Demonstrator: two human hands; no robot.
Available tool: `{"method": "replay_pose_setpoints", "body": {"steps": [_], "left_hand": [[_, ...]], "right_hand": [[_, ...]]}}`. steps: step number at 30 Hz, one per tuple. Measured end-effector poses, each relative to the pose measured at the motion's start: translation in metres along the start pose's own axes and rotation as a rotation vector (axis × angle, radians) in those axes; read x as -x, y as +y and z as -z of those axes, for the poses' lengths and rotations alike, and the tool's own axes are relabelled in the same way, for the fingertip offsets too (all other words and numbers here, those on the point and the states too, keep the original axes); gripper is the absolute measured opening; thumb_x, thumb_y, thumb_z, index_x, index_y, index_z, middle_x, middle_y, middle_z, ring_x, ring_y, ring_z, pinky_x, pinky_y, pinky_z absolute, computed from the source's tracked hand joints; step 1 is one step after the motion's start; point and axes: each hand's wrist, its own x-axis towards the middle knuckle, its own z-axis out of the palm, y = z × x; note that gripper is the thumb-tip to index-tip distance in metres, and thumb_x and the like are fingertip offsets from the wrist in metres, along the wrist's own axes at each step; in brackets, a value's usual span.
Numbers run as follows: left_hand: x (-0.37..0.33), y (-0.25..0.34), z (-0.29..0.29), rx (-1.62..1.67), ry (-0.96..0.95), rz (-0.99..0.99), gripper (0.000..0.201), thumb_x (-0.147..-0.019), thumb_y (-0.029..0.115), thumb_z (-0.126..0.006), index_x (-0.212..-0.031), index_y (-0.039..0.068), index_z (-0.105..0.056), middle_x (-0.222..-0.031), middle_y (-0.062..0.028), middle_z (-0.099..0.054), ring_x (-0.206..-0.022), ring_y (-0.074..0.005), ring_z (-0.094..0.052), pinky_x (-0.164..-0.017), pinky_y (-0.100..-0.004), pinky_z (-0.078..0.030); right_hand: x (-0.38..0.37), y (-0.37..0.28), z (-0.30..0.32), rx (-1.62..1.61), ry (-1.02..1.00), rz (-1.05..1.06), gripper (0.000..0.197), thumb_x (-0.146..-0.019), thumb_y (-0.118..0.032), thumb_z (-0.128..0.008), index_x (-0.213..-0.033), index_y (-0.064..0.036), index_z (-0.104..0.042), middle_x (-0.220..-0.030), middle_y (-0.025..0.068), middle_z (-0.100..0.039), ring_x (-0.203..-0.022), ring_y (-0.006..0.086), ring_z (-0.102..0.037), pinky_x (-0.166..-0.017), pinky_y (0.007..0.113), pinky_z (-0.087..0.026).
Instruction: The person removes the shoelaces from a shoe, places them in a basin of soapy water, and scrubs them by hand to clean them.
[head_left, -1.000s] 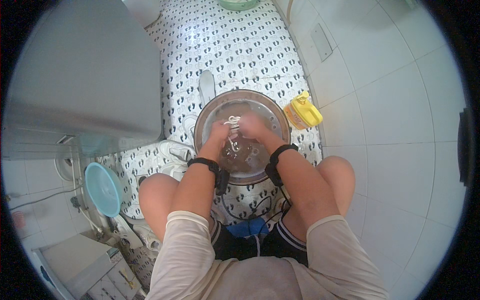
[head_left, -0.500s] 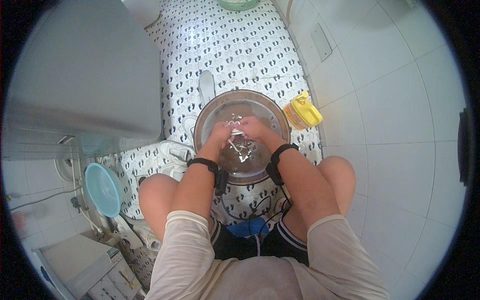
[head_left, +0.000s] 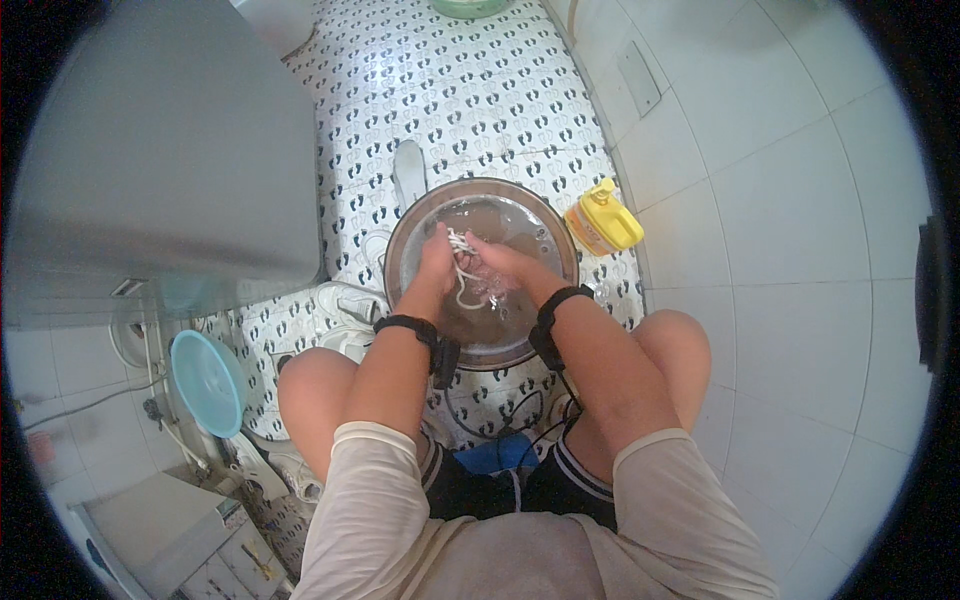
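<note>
A round metal basin (head_left: 566, 220) of murky water stands on the floor between my knees. Over the water, my left hand (head_left: 436, 258) and my right hand (head_left: 500, 264) are closed together around a bunch of white shoelaces (head_left: 461, 241). One loose lace end dangles in a curve below the hands. Water splashes and ripples beneath my right hand. The palms and part of the bunch are hidden by the fingers.
A yellow jug (head_left: 606, 221) stands right of the basin, near the tiled wall. White shoes (head_left: 350, 303) lie to its left, with a pale insole (head_left: 409, 172) beyond. A large grey appliance (head_left: 200, 150) and a light-blue basin (head_left: 206, 382) are farther left.
The laces are bunched higher between my hands, and the dangling end has shifted left. My left hand has turned more upright. Water under my right hand is more disturbed.
</note>
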Motion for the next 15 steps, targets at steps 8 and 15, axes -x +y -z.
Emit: {"method": "replay_pose_setpoints", "body": {"steps": [8,15], "left_hand": [[0.015,0.014,0.002,0.177,0.097,0.02,0.034,-0.093,0.03,-0.037,-0.099,-0.001,-0.048,-0.091,-0.0126,-0.055,-0.071,-0.0224,-0.056,-0.061,-0.0335,-0.052],[0.015,0.013,0.002,0.103,0.035,0.069,0.025,-0.09,0.019,-0.038,-0.099,-0.002,-0.047,-0.09,-0.0151,-0.054,-0.073,-0.024,-0.057,-0.059,-0.0363,-0.053]], "right_hand": [[0.033,-0.022,-0.032,0.112,-0.076,-0.127,0.07,-0.081,-0.068,-0.016,-0.095,-0.0091,-0.052,-0.09,0.0081,-0.056,-0.067,0.0231,-0.056,-0.069,0.054,-0.042],[0.012,-0.01,-0.014,0.171,-0.174,-0.103,0.082,-0.075,-0.075,-0.025,-0.114,-0.0064,-0.047,-0.105,0.0109,-0.052,-0.087,0.0274,-0.054,-0.077,0.057,-0.038]]}}
